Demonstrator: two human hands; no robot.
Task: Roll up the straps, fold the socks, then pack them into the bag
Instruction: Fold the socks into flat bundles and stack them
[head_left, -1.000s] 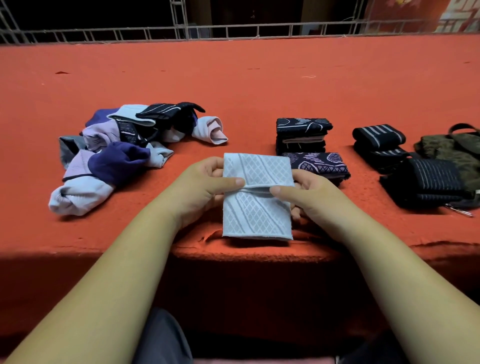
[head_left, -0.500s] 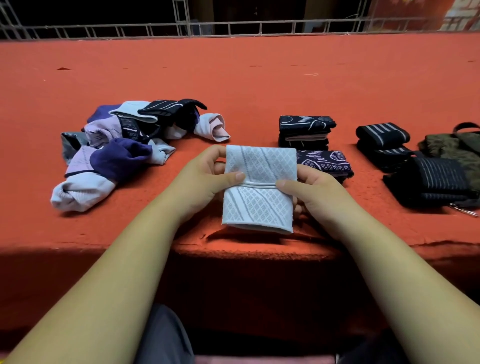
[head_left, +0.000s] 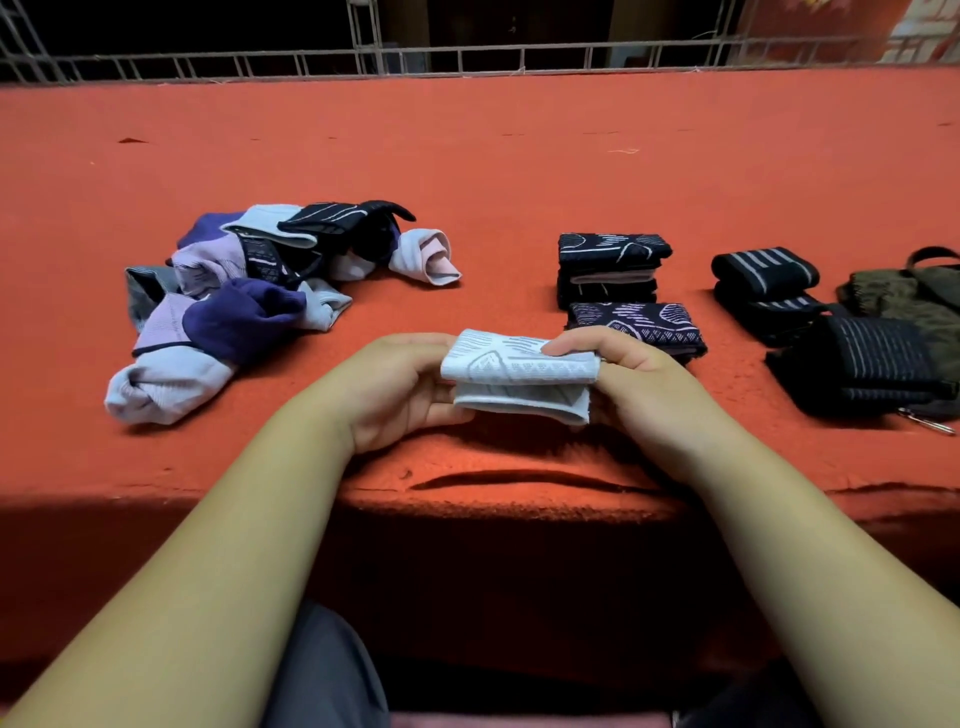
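Both hands hold a folded light-blue patterned sock (head_left: 519, 371) just above the red surface near its front edge. My left hand (head_left: 400, 389) grips its left end, my right hand (head_left: 628, 364) grips its right end with fingers over the top. A heap of unfolded socks (head_left: 249, 306), purple, lilac, white and black, lies to the left. Folded dark socks (head_left: 613, 267) are stacked behind my right hand, with another folded dark patterned sock (head_left: 654, 319) in front of them. Rolled black striped straps (head_left: 763, 270) sit further right, next to the olive bag (head_left: 909, 299).
A larger black striped roll (head_left: 862, 364) with a metal clip (head_left: 930, 423) lies at the right front. The red carpeted surface (head_left: 519, 171) runs far back to a metal railing (head_left: 467, 57). Its front edge drops off just below my hands.
The light-blue sock, earlier held upright and half open, is now folded over into a flat compact bundle, and both hands have turned it level and moved it slightly away from me.
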